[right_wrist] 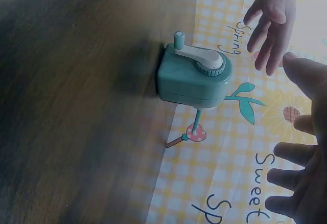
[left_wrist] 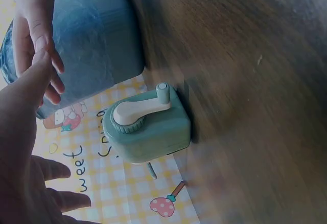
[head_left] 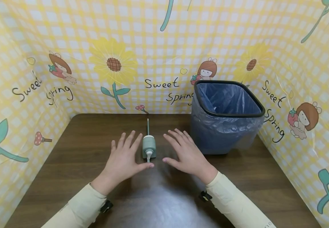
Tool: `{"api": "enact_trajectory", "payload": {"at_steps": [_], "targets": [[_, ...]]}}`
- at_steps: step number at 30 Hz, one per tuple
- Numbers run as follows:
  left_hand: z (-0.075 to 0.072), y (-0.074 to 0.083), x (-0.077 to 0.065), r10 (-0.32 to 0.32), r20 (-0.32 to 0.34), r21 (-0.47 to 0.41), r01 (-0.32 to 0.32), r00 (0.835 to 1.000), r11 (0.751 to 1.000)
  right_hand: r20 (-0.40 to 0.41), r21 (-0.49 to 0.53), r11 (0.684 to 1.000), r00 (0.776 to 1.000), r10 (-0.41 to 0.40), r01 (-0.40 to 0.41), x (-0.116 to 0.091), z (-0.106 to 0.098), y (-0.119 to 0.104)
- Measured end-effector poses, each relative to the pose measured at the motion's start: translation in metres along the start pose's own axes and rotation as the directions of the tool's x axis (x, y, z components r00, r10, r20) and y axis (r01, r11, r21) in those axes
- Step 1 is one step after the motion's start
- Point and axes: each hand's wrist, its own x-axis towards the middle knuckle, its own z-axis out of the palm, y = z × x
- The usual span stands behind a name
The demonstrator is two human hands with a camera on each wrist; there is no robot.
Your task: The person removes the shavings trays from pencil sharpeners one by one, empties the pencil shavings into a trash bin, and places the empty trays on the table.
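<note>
A green hand-crank pencil sharpener [head_left: 149,142] stands on the wooden table, its white crank handle [left_wrist: 143,109] facing the person. From its far side sticks out a thin teal pencil [head_left: 148,127], lying in line with the body. My left hand [head_left: 122,161] is held just left of the sharpener, fingers spread, its thumb reaching across in front of the crank in the head view. To the right, my right hand [head_left: 186,153] hovers with straight, spread fingers and its thumb pointing toward the sharpener. Neither hand grips anything.
A blue bin [head_left: 212,136] with a black rim and a clear plastic liner stands at the back right, close beyond the right hand. Yellow checked sheeting [head_left: 153,63] with printed flowers encloses the table [head_left: 76,158] at the back and both sides.
</note>
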Motion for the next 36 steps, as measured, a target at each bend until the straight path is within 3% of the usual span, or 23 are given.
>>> {"api": "enact_trajectory", "payload": {"at_steps": [24, 36], "targets": [[0.006, 0.013, 0.006, -0.035, -0.07, -0.085, 0.029, 0.997, 0.996, -0.033, 0.029, 1.0, 0.999, 0.011, -0.01, -0.002, 0.006, -0.001], [0.01, 0.019, 0.011, -0.054, -0.079, -0.1, 0.046, 0.995, 0.994, -0.001, 0.043, 0.999, 1.0, 0.031, -0.031, -0.003, 0.007, -0.003]]}}
